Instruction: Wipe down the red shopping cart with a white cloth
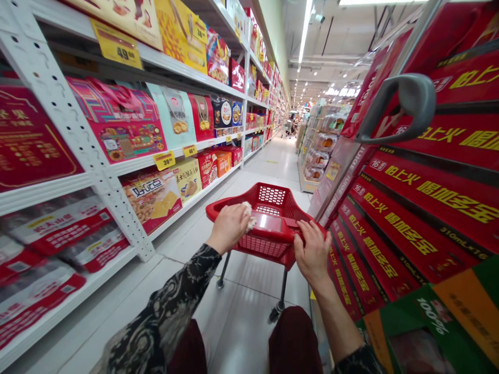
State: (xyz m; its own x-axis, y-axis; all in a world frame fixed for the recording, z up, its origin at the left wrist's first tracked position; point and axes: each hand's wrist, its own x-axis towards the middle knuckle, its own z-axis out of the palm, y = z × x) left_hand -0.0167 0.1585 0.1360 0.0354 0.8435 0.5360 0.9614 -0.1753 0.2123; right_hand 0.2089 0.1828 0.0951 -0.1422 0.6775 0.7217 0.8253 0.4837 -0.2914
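A small red shopping cart (268, 243) with perforated plastic sides stands in front of me on the aisle floor. My left hand (229, 227) is closed on a crumpled white tissue (249, 218) and rests at the left end of the cart's red handle (273, 222). The tissue touches the handle beside a flat panel. At the handle's right end lies my right hand (312, 250), its fingers curled over the top; the thumb side is partly hidden. Through the perforated far wall of the basket the pale floor shows.
White shelves (93, 179) with boxed snacks and yellow price tags line the left. Close on the right rise stacked red drink cartons (421, 192), with a grey loop handle (417, 106) jutting out. Ahead, a display (322, 150) borders the tiled aisle (273, 156). People are far off.
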